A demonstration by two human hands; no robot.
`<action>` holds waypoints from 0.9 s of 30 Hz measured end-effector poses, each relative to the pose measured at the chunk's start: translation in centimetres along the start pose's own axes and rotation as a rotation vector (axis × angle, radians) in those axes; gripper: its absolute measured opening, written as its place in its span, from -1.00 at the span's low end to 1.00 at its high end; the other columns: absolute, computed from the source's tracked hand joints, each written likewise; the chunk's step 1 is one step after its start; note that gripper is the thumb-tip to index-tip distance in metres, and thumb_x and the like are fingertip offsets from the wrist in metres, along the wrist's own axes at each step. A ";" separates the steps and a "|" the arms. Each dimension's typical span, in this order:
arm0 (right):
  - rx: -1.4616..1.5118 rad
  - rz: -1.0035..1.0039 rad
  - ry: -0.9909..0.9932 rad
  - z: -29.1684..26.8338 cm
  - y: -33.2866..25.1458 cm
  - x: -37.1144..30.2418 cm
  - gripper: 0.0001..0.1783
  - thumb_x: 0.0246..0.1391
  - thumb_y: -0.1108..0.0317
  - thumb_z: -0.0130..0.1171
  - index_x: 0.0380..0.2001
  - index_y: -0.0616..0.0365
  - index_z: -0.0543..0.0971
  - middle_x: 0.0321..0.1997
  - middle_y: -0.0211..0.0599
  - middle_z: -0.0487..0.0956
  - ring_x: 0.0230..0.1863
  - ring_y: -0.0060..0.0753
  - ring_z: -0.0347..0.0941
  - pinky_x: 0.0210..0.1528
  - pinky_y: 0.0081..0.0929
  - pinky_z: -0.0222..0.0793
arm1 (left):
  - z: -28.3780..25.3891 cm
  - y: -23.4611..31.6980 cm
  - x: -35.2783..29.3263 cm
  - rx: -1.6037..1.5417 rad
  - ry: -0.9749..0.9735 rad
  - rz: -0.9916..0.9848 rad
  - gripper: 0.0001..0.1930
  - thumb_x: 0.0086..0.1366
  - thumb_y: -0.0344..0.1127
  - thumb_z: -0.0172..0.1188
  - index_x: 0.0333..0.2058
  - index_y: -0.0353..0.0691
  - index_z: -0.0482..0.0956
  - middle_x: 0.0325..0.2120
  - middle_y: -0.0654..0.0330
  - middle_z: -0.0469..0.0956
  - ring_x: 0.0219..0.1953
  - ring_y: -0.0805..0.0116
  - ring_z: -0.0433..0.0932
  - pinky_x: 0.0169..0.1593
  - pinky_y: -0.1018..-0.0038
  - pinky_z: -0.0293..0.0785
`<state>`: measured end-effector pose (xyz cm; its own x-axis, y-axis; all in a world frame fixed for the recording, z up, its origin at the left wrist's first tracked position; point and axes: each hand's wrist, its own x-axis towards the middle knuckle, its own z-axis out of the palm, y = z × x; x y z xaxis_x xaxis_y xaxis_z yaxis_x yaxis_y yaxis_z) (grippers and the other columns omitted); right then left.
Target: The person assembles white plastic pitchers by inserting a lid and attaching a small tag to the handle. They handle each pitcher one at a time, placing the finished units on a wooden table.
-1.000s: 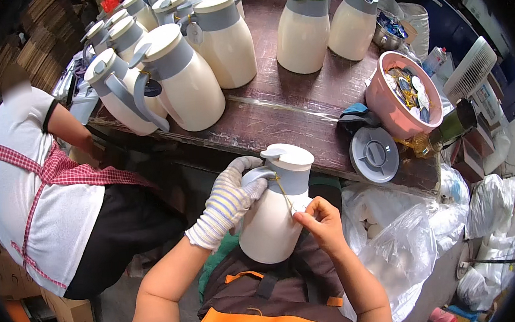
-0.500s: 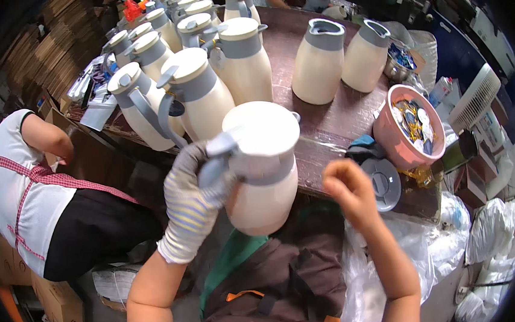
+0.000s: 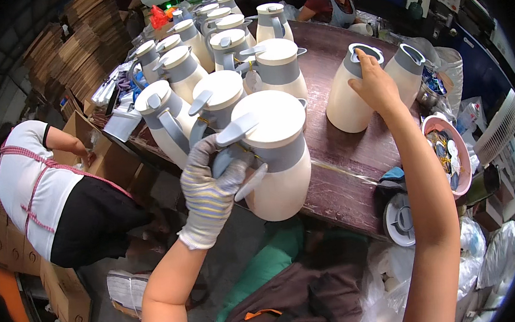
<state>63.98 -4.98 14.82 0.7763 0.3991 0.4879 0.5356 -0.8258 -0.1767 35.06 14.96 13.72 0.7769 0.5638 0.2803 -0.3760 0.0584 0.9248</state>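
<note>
My left hand [image 3: 211, 192], in a striped knit glove, is closed round the grey handle of a cream insulated jug [image 3: 280, 183]. That jug has a white lid with a grey thumb lever, and an oval tag [image 3: 251, 183] hangs beside its handle. It is held upright at the table's near edge. My bare right hand [image 3: 377, 85] reaches across to a lidless cream jug [image 3: 345, 102] with a grey collar. Its fingers hook over the mouth and the thumb presses on the side. A second lidless jug [image 3: 405, 73] stands just right of it, partly behind my hand.
Several lidded jugs [image 3: 219, 91] crowd the left of the dark red table [image 3: 337, 170]. At the right are a pink bucket [image 3: 464, 163] of small parts and a grey round lid [image 3: 400, 219]. One person [image 3: 47, 183] bends over a carton at left; another [image 3: 333, 6] sits across the table.
My right hand has gone forward from near the table edge to the lidless jug. The held jug is still in my left hand, its tag now showing. The view has shifted.
</note>
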 end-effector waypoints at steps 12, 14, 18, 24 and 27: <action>0.107 0.009 0.313 -4.9 1.4 -10.1 -0.56 0.07 -0.09 0.23 -0.31 0.10 0.64 -0.18 -0.20 0.55 -0.27 -0.04 0.56 -0.26 -0.21 0.45 | 1.2 -8.0 7.6 0.474 0.088 0.351 -0.64 0.17 -0.25 0.37 -0.11 -0.29 0.54 -0.27 0.15 0.61 -0.23 0.39 0.55 -0.11 0.42 0.48; 0.263 -0.036 0.370 -8.8 2.0 -15.9 -0.67 0.02 0.12 0.31 -0.34 0.19 0.61 -0.26 -0.14 0.51 -0.27 -0.07 0.51 -0.24 -0.25 0.40 | 2.2 -6.6 7.2 0.781 0.074 0.502 -0.56 0.16 -0.21 0.36 -0.04 -0.31 0.49 -0.22 0.04 0.55 -0.13 0.18 0.55 -0.02 0.28 0.45; 0.422 -0.239 0.368 -13.7 1.1 -27.6 -0.56 -0.14 -0.01 0.36 -0.39 0.17 0.61 -0.40 -0.18 0.44 -0.33 -0.19 0.39 -0.23 -0.24 0.35 | 3.8 -0.4 -2.0 0.567 -0.340 0.578 -0.36 0.11 -0.34 0.37 0.15 -0.29 0.33 -0.03 0.01 0.47 -0.01 0.21 0.50 0.05 0.38 0.43; 0.886 -0.021 0.039 -9.3 0.2 -39.9 -0.41 -0.19 -0.01 0.45 -0.16 0.17 0.59 -0.02 -0.09 0.45 -0.28 -0.41 0.46 -0.20 -0.46 0.39 | 3.2 -8.3 -10.3 -0.002 -0.949 -0.693 -0.45 0.01 -0.36 0.43 0.01 -0.33 0.51 -0.11 0.15 0.57 -0.04 0.40 0.53 0.08 0.48 0.42; 0.959 0.856 0.087 -2.3 7.0 -49.3 -0.71 0.21 0.36 0.05 -0.04 0.25 0.51 -0.02 -0.25 0.53 -0.21 -0.34 0.53 -0.11 -0.47 0.40 | 2.1 -9.6 -11.4 0.096 -0.703 -0.677 -0.51 -0.04 -0.42 0.45 -0.08 -0.34 0.55 -0.22 0.20 0.61 -0.13 0.44 0.56 0.03 0.50 0.47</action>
<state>28.73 -31.35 -8.50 0.9847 -0.1700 -0.0377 -0.0679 -0.1751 -0.9822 30.90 6.23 2.17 0.9485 -0.1850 -0.2569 0.2788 0.1035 0.9548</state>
